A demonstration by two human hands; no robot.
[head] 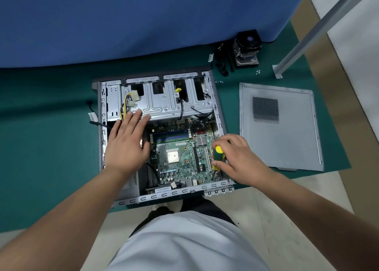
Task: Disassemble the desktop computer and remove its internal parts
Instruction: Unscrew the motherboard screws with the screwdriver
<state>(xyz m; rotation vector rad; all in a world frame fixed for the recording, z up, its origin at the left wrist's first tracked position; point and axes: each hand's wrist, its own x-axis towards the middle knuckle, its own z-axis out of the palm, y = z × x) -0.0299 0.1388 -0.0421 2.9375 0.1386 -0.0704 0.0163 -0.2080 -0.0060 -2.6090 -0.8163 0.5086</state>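
An open grey desktop case (143, 198) lies flat on a green mat, its green motherboard (180, 164) with a bare silver CPU (172, 156) exposed. My left hand (128, 141) lies flat with straight fingers over the case's left side, fingertips touching the silver drive cage (170, 104). My right hand (235, 158) grips a yellow-and-green screwdriver (217, 155). The screwdriver's shaft points down at the motherboard's right front corner. Yellow and black power cables (126, 104) hang beside the drive cage.
The removed side panel (287, 145) lies on the mat right of the case. A detached cooler with fan (247, 49) and black cables (222, 63) sit at the back, with small screws (258, 72) nearby. A blue partition (133, 18) stands behind; a metal post (307, 37) rises at right.
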